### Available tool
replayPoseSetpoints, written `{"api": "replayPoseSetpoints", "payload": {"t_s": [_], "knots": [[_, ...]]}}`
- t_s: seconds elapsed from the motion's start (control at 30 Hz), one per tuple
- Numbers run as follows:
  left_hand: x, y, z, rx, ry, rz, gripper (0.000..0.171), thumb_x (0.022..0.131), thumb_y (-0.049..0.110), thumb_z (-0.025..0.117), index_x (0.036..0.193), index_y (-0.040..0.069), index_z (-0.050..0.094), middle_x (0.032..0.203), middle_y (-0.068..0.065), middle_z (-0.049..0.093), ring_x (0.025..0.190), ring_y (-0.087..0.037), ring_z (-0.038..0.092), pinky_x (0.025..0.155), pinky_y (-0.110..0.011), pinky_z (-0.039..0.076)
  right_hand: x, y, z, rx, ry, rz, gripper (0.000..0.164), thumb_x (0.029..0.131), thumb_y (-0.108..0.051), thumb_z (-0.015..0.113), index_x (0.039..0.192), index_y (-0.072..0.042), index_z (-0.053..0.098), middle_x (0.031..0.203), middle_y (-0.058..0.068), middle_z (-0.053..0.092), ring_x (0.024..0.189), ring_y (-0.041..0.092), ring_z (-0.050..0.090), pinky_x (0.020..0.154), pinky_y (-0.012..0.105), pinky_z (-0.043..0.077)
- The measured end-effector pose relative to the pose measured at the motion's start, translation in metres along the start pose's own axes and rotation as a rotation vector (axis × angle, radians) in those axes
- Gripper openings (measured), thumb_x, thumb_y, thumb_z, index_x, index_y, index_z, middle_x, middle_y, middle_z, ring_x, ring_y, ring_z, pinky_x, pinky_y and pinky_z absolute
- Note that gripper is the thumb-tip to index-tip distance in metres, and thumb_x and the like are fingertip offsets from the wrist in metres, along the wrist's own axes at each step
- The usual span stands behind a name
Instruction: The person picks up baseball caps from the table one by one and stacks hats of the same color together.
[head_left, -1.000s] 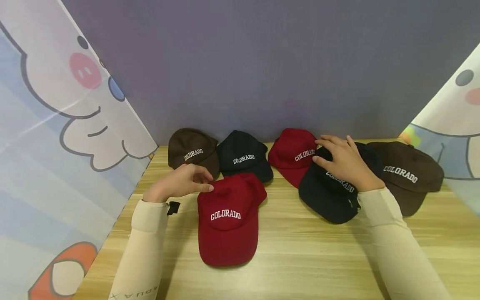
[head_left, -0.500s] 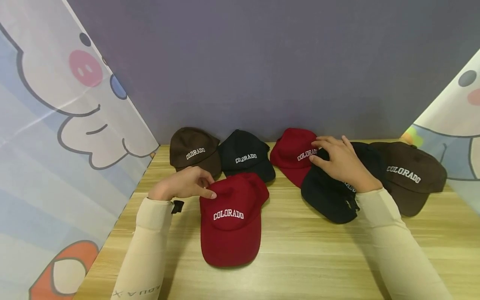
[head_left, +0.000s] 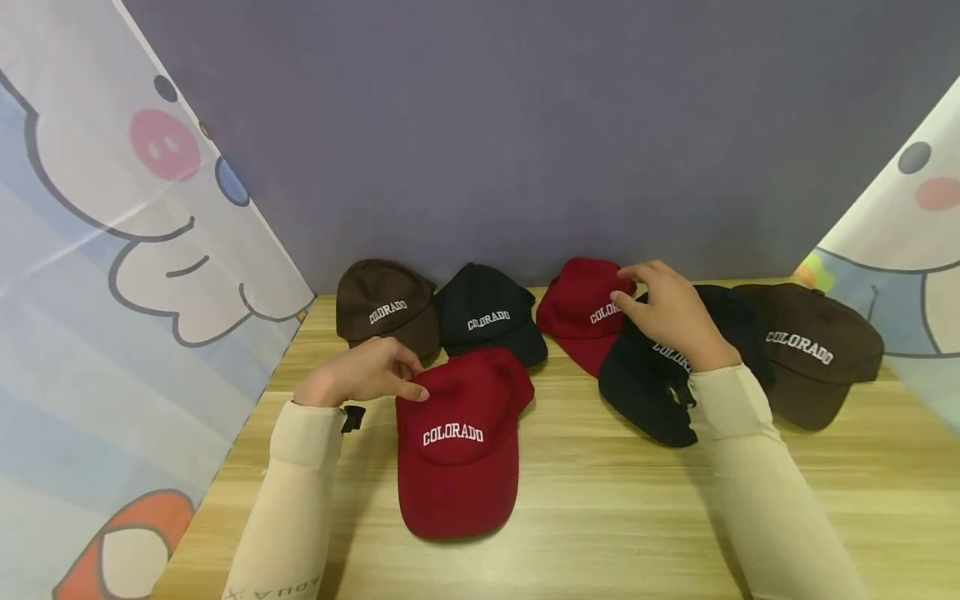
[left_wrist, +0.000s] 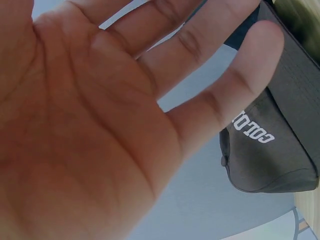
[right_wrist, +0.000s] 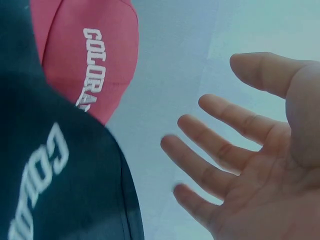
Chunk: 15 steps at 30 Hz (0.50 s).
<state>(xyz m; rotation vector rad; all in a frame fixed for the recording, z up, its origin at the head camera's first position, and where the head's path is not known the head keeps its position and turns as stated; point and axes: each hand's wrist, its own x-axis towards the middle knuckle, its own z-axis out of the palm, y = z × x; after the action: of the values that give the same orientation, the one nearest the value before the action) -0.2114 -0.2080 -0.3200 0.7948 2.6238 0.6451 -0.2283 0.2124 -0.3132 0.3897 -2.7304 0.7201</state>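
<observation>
In the head view, a red baseball cap [head_left: 450,492] lies nearest, brim toward me, white COLORADO lettering on its front. My left hand [head_left: 366,371] is at the left side of its crown, and the thumb tip overlaps the cloth. The left wrist view has that hand's fingers [left_wrist: 220,105] extended, with no cap in the palm. My right hand [head_left: 675,312] reaches over a black cap [head_left: 641,392], thumb and index overlapping a second red cap [head_left: 577,300] behind it. Its fingers [right_wrist: 215,142] are spread with nothing in them in the right wrist view.
A brown cap [head_left: 386,304] and a black cap [head_left: 483,308] sit at the back left against the grey wall [head_left: 480,125]. Another brown cap [head_left: 817,350] lies far right, partly behind the black one. Cartoon-printed panels [head_left: 142,333] border the wooden table [head_left: 600,525].
My right hand has shifted left across the black cap toward the back red cap. My left hand has stayed nearly in place beside the front red cap. The caps have not visibly moved.
</observation>
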Motion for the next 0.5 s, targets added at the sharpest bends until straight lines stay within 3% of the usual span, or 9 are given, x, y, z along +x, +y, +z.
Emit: {"api": "replayPoseSetpoints", "payload": {"t_s": [0.1,0.3,0.5], "knots": [[0.0,-0.003,0.002,-0.008,-0.003,0.006,0.024,0.073,0.039,0.072,0.087,0.022,0.064,0.072,0.005,0.059,0.069,-0.013,0.054,0.065,-0.03,0.043,0.009,-0.001,0.008,0.031,-0.005,0.012,0.044,0.09,-0.042,0.051,0.123,-0.013,0.053,0.119,0.011,0.049,0.099,0.029,0.047,0.082,0.046,0.036],[0.001,-0.002,0.004,0.017,-0.012,0.018,0.021,0.075,0.037,0.07,0.086,0.02,0.063,0.07,0.004,0.058,0.067,-0.013,0.053,0.065,-0.03,0.042,0.02,-0.003,0.019,0.086,-0.013,0.046,0.043,0.089,-0.038,0.052,0.122,-0.01,0.053,0.119,0.012,0.048,0.103,0.03,0.049,0.085,0.045,0.038],[0.0,0.001,0.004,0.038,-0.009,0.006,0.02,0.075,0.034,0.071,0.084,0.02,0.062,0.069,0.003,0.057,0.067,-0.013,0.052,0.065,-0.03,0.042,0.026,-0.004,0.026,0.064,0.012,0.104,0.038,0.09,-0.033,0.051,0.119,-0.009,0.053,0.112,0.012,0.049,0.097,0.029,0.05,0.08,0.046,0.039]]}}
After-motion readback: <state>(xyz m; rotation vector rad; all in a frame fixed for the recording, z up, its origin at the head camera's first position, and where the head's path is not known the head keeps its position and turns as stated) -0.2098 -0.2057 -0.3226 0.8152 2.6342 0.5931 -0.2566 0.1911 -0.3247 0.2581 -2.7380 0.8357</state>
